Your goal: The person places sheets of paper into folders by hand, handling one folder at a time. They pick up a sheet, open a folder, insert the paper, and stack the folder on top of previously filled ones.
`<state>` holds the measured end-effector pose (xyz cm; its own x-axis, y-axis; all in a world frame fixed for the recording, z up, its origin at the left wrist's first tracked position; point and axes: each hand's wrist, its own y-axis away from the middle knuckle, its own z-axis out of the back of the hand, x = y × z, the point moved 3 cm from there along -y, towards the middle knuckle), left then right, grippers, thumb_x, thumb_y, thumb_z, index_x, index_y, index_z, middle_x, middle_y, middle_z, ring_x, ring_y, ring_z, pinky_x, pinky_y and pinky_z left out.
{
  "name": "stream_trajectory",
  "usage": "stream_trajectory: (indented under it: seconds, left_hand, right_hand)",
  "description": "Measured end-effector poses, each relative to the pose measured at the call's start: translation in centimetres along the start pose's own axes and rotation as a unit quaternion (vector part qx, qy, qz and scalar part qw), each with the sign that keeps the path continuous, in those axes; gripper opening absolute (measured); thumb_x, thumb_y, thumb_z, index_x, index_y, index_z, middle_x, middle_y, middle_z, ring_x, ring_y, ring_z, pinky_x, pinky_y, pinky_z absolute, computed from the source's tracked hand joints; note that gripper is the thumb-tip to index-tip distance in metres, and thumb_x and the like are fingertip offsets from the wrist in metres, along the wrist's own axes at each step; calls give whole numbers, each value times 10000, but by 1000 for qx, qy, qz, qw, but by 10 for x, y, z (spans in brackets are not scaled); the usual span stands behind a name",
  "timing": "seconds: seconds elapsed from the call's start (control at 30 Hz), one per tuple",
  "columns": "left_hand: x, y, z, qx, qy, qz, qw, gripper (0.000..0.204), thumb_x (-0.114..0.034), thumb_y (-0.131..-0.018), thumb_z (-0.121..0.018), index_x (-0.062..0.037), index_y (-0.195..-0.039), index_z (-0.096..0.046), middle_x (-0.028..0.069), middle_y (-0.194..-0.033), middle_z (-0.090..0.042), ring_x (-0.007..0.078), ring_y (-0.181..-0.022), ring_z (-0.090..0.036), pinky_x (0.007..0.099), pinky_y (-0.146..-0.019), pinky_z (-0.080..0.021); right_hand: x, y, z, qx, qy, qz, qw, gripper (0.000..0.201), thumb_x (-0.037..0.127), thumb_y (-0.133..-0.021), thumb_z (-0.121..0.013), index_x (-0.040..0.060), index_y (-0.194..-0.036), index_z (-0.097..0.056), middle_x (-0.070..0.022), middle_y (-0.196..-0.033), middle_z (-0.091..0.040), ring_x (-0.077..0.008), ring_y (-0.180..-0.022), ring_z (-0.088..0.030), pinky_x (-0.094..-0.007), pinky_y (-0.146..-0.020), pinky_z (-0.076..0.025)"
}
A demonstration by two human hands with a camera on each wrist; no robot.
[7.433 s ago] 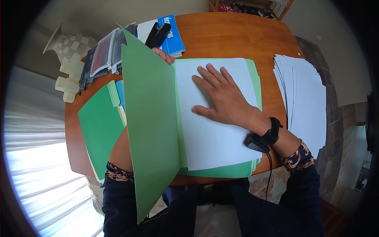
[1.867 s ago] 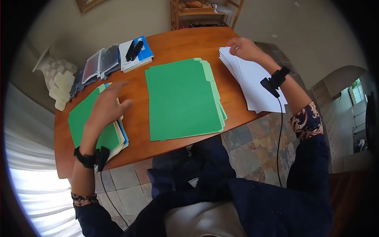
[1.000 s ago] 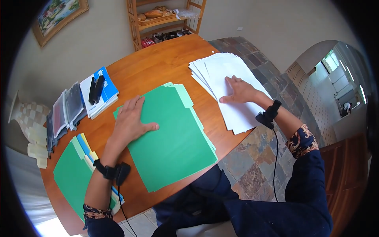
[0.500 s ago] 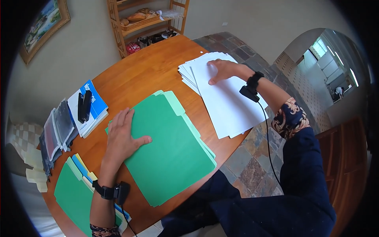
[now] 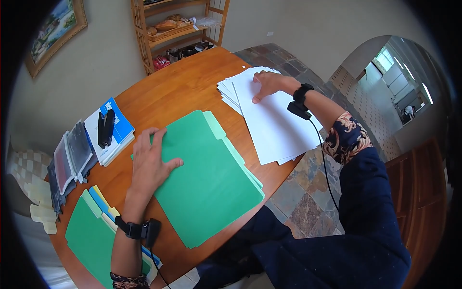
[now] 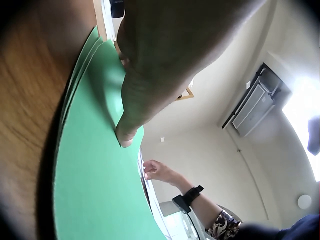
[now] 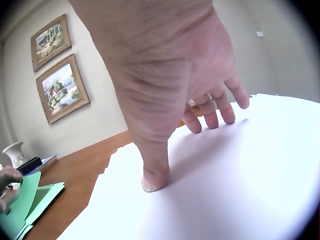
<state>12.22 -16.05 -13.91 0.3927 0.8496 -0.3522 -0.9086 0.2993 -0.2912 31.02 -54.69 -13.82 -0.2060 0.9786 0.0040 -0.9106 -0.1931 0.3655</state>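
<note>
On the stack of green folders, my left hand is at the left edge. Its thumb rests on top and its fingers are bent at the edge, gripping there; their tips are partly hidden. The left wrist view shows the thumb on the green cover, with several layers raised at its edge. My right hand is spread on the stack of white paper. In the right wrist view its thumb and fingertips touch the top sheet.
Another pile of green folders lies at the left. Beyond it are zipped pouches, and a black stapler on blue-and-white notebooks. A wooden shelf stands behind the table.
The large folder was standing open earlier, with my right hand on its white sheet; it is now closed. My right hand moved to the paper stack. Lately my left fingers have bent more and the top folder shifted slightly.
</note>
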Motion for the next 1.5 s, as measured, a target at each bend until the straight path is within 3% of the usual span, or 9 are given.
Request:
stream_trajectory:
  seconds: [0.7, 1.0, 1.1, 1.13, 1.17, 1.23, 1.3, 1.37, 1.5]
  left_hand:
    - [37, 0, -11, -100, 229, 52, 967, 238, 6, -772, -690, 20, -996, -612, 102, -895, -580, 230, -849, -601, 318, -792, -473]
    - [77, 1, -14, -158, 565, 92, 805, 224, 62, -780, -415, 2, -932, -568, 56, -835, -638, 135, -757, -592, 280, -725, -473]
    - [74, -1, -6, -216, 620, 145, 740, 156, 34, -783, -458, -22, -884, -562, 51, -812, -623, 160, -775, -588, 291, -808, -468]
    - [106, -5, -22, -209, 655, 38, 725, 34, -69, -854, -574, -45, -878, -569, 62, -773, -615, 220, -833, -615, 343, -880, -478]
    - [130, -10, -37, -128, 763, -84, 628, 188, -218, -905, -673, -74, -956, -564, 82, -830, -627, 260, -957, -634, 400, -998, -463]
    - [121, -10, -24, -5, 737, -240, 632, 321, -305, -926, -689, -73, -1086, -535, 111, -999, -626, 276, -1159, -588, 450, -1102, -417]
    - [134, -7, -26, 76, 740, -221, 630, 378, -309, -933, -683, -66, -1160, -503, 128, -1172, -586, 273, -1304, -496, 467, -1145, -388]
    - [130, -10, -35, 147, 786, -224, 558, 333, -311, -976, -622, -52, -1148, -504, 122, -1183, -571, 266, -1424, -359, 438, -1149, -398]
    - [122, 0, -43, 112, 803, -152, 565, 342, -325, -981, -609, -41, -1139, -502, 141, -1223, -571, 272, -1419, -374, 451, -1139, -414]
  right_hand:
    - [-15, -16, 9, -36, -32, -13, 999, 744, 399, -688, -831, -6, -1259, -579, -222, -1266, -604, -351, -1149, -589, -417, -969, -473]
    - [-42, 25, 62, -102, -117, 11, 988, 505, 263, -736, -797, 17, -1159, -673, -175, -1031, -685, -293, -991, -639, -372, -886, -493]
    - [-59, 43, 88, -95, -187, 35, 977, 434, 209, -772, -745, 60, -1176, -691, -95, -981, -691, -242, -952, -629, -380, -937, -454]
    - [-63, 52, 98, -79, -214, 48, 972, 424, 197, -782, -729, 67, -1184, -691, -76, -986, -696, -229, -954, -629, -389, -964, -442]
    - [-71, 63, 106, -114, -227, 27, 967, 405, 181, -787, -722, 65, -1175, -694, -63, -998, -696, -213, -966, -626, -372, -972, -440]
    - [-74, 77, 126, -67, -315, 58, 945, 331, 134, -809, -696, 59, -1130, -699, -26, -1036, -685, -158, -1012, -606, -313, -976, -444]
    - [-71, 88, 139, -92, -342, 106, 929, 221, 96, -839, -661, 62, -1055, -691, 2, -951, -677, -105, -901, -619, -269, -912, -474]
    - [-71, 94, 158, -19, -344, 142, 928, 226, 110, -869, -625, 58, -1083, -677, 13, -978, -677, -91, -893, -625, -268, -906, -484]
    - [-92, 102, 180, 13, -402, 196, 894, 314, 173, -880, -627, 39, -1163, -645, 14, -1043, -675, -79, -925, -626, -252, -915, -479]
